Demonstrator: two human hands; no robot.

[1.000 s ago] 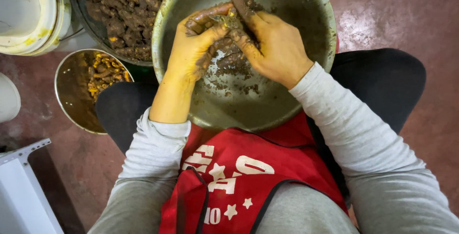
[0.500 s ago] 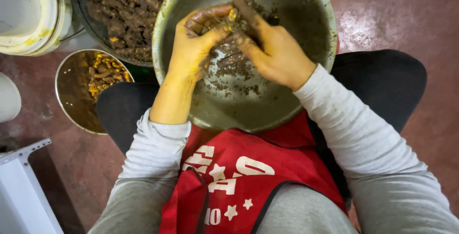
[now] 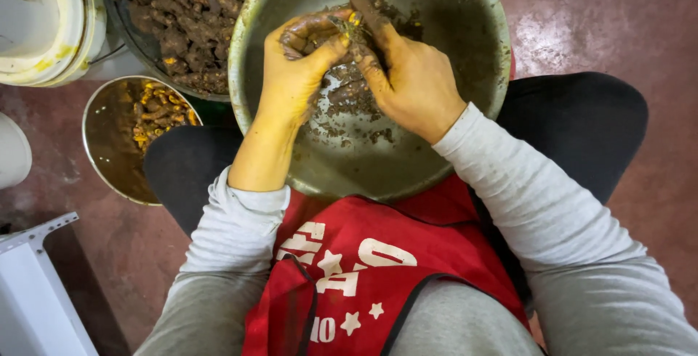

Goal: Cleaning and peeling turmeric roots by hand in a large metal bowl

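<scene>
You have no packages, signs or screens in view. The nearest thing to a label is the white lettering and stars printed on your red apron [image 3: 349,269], near, possibly partly folded.

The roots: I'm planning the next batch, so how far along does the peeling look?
Done: a small steel bowl holds a modest heap of cleaned, yellow-orange pieces. In hand: the left hand and right hand grip one muddy root over the large bowl, where brown scrapings lie. Left: the pile of unpeeled roots in the far tray looks much larger, so probably most remains.
</scene>
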